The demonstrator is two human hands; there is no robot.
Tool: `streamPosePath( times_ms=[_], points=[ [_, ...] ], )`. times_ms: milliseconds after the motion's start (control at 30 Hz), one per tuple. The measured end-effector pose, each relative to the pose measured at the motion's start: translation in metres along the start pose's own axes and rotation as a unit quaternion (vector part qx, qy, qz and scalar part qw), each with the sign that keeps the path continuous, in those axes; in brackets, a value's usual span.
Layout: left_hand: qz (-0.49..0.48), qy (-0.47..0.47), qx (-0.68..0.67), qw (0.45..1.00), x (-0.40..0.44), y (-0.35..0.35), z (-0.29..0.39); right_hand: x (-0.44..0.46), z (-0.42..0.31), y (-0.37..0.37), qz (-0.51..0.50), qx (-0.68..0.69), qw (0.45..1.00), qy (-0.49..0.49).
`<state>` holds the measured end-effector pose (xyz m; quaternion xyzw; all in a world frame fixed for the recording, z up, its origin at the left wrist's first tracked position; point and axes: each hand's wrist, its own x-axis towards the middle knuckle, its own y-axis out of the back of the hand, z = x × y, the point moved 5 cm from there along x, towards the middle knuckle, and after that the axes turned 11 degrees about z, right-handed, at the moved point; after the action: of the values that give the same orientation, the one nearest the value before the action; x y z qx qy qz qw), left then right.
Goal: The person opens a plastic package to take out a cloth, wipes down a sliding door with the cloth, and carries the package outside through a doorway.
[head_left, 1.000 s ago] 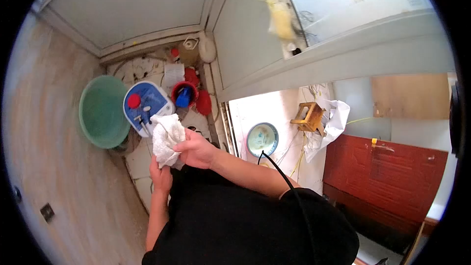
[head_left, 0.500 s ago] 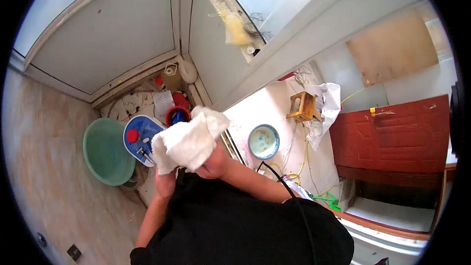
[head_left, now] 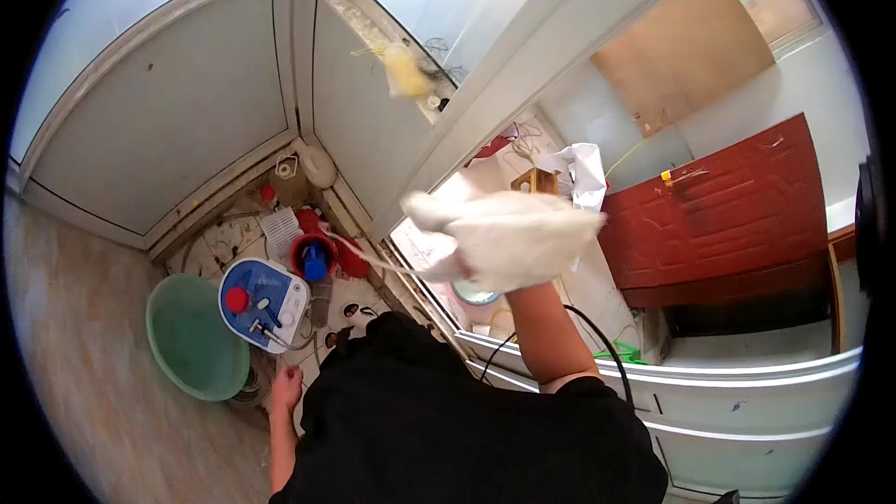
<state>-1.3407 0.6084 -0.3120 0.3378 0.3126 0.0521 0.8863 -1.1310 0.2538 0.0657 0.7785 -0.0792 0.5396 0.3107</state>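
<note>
A white cloth (head_left: 523, 235), blurred by motion, spreads out in front of me at the right of centre. My right hand (head_left: 459, 271) holds it, mostly covered by the cloth. Low at the left, my left hand (head_left: 287, 386) hangs away from the cloth, its fingers curled, with nothing visible in them. Just above that hand stands a blue and white appliance (head_left: 250, 282) with a red knob on top. To its left is a green basin (head_left: 191, 341).
A red bucket (head_left: 301, 266) with a blue item stands behind the appliance. Through the opening on the right are a wooden stool (head_left: 535, 180), a white bag (head_left: 586, 173), a partly hidden bowl (head_left: 474, 295) and a red panel (head_left: 719, 210). A ledge (head_left: 373, 37) holds a yellow bag.
The cloth has moved right and spread out in my right hand. My left hand has let go of it and dropped to the lower left. The camera view has shifted.
</note>
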Motion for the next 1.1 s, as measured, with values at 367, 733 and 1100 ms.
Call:
streamPosePath(
  times_ms=[367, 733, 1100],
  points=[
    [-0.046, 0.153, -0.114, 0.981, -0.026, -0.082, -0.204, 0.145, 0.002, 0.101, 0.500, -0.113, 0.842, 0.165],
    [0.044, 0.303, -0.409, 0.860, -0.022, -0.014, -0.061, 0.252, 0.072, 0.077, 0.043, -0.565, 0.807, 0.165],
    [-0.046, 0.329, -0.229, 0.915, -0.113, -0.055, -0.184, 0.150, 0.096, 0.022, -0.183, -0.535, 0.744, 0.356]
  ],
)
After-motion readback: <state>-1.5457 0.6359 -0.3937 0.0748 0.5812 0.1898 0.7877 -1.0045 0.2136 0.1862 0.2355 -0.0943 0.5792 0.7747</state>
